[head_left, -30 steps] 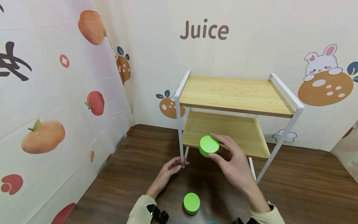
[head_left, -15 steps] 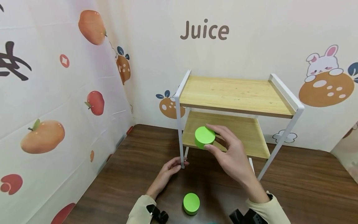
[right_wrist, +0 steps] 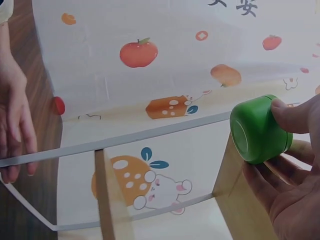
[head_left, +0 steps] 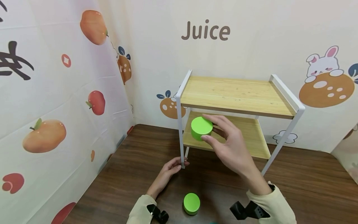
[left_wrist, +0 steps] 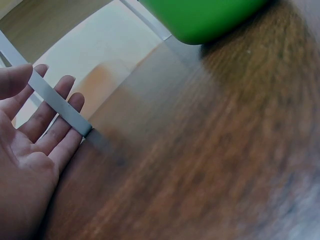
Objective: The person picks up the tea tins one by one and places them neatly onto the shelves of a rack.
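My right hand (head_left: 230,146) pinches a small round green jar (head_left: 201,127) between thumb and fingers, in front of the lower board (head_left: 243,133) of a two-tier shelf. In the right wrist view the jar (right_wrist: 257,130) is tipped on its side, a seam showing near its lid end. My left hand (head_left: 165,174) holds the foot of the shelf's front left leg (head_left: 180,137). In the left wrist view its fingers (left_wrist: 47,117) lie behind the white leg, with the thumb on the near side. A second green jar (head_left: 191,203) stands on the table nearer to me.
The shelf's upper wooden board (head_left: 237,95) sits between white metal frames, above the lower one. Dark wood-grain table (head_left: 134,155) surrounds it. Printed cloth walls (head_left: 151,62) stand behind and at the left. A teal edge (head_left: 213,222) peeks in at the bottom.
My right hand has risen and moved left with the green jar, from below the lower board's front edge to in front of that board. The left hand stays on the leg.
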`<state>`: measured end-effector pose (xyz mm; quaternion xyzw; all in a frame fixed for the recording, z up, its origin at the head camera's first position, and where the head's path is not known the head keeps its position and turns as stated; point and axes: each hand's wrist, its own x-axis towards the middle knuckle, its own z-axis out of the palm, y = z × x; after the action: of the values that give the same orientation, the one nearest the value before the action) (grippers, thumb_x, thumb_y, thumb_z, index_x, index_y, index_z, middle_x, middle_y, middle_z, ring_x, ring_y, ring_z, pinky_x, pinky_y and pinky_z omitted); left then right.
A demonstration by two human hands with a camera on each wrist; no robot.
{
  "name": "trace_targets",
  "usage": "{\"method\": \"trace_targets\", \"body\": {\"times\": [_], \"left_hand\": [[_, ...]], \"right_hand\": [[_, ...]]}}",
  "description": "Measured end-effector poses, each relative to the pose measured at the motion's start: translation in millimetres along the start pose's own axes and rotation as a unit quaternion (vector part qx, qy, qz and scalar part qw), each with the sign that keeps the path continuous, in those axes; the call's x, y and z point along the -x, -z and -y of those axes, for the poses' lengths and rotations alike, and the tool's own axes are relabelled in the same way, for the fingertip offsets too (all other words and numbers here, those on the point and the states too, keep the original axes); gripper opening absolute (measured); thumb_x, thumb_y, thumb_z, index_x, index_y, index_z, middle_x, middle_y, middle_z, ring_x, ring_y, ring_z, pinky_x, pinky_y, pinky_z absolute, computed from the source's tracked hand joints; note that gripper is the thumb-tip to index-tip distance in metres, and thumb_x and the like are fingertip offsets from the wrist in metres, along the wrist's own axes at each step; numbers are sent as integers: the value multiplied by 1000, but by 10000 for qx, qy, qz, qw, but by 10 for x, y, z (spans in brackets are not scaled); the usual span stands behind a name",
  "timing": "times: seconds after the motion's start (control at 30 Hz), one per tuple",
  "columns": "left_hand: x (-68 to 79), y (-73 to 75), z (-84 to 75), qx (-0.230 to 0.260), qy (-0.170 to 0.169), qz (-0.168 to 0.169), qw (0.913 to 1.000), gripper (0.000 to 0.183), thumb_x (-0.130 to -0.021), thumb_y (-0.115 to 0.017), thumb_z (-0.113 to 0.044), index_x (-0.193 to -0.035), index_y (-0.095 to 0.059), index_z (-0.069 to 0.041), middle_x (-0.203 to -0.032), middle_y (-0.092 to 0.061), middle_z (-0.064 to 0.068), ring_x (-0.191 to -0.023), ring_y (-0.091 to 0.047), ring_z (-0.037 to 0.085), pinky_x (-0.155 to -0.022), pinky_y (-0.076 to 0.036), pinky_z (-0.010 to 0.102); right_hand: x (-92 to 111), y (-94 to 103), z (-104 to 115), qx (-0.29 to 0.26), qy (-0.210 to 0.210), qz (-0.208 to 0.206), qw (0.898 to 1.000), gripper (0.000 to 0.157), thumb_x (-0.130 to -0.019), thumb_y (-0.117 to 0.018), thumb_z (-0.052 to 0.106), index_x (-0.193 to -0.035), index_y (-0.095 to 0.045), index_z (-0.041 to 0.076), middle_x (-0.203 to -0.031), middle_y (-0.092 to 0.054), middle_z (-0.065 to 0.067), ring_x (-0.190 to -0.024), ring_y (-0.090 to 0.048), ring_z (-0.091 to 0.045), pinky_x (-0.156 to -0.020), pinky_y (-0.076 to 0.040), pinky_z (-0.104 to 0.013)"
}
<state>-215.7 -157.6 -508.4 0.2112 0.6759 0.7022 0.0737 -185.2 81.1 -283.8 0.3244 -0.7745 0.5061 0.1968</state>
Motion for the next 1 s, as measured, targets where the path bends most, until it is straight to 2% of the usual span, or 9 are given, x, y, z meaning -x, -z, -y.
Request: {"method": "trace_targets", "body": {"times": [0.23, 0.73, 1.0], "left_hand": [[-13, -3, 1, 18, 47, 23, 10000, 39, -102, -44, -12, -138, -47, 1, -131, -57, 24, -128, -49, 38, -105, -35, 36], [3, 17, 26, 35, -29, 8, 10000, 39, -101, -45, -10, -138, -46, 4, -131, -57, 25, -128, -48, 40, -102, -37, 24], [0, 8, 2, -9, 16, -4, 10000, 38, -102, -45, -12, -137, -48, 0, -130, -58, 23, -128, -49, 38, -101, -37, 23]], "right_hand": [[-119, 18, 84, -28, 76, -99, 9999, 52, -83, -74, 1, -132, -59, 11, -127, -59, 0, -112, -57, -10, -95, -47, -23], [-442, 53, 232, -243, 146, -124, 9995, 50, -85, -72, 1, -133, -58, 5, -126, -58, -5, -110, -59, -14, -95, -47, -23], [-522, 102, 247, -248, 143, -110, 9995, 48, -86, -71, 3, -133, -59, 8, -125, -59, -6, -112, -59, -15, -94, -48, -24]]}}
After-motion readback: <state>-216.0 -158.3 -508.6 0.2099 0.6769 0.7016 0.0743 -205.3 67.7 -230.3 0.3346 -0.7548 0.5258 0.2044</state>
